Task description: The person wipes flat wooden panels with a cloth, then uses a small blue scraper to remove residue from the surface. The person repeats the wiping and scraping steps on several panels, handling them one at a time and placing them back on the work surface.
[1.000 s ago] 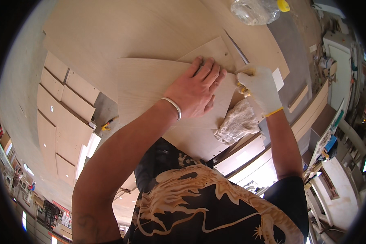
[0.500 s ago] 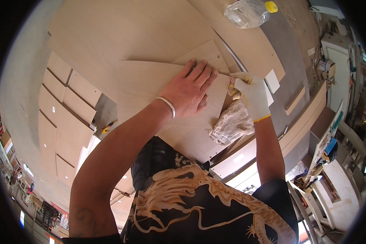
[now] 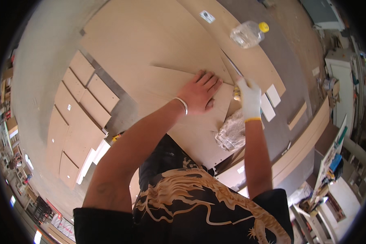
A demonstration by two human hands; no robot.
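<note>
My left hand [image 3: 199,92] is bare, wears a thin white bracelet and lies flat with fingers spread on a light wooden panel [image 3: 173,87]. That panel rests on a larger wooden sheet [image 3: 138,36]. My right hand [image 3: 249,97] wears a white glove with a yellow cuff. It is curled at the panel's right edge on a small object [image 3: 236,94] that is mostly hidden, so I cannot tell what it is.
A clear plastic bag of small parts [image 3: 232,132] lies below my right hand. A plastic bottle with a yellow cap [image 3: 248,34] lies further up. Small white pieces [image 3: 270,101] sit to the right. Stacked cut wooden panels [image 3: 79,110] lie on the floor at left.
The view has shifted so the panel and both hands sit lower and further left in it. My left hand stays pressed on the panel. My right hand stays at the panel's right edge.
</note>
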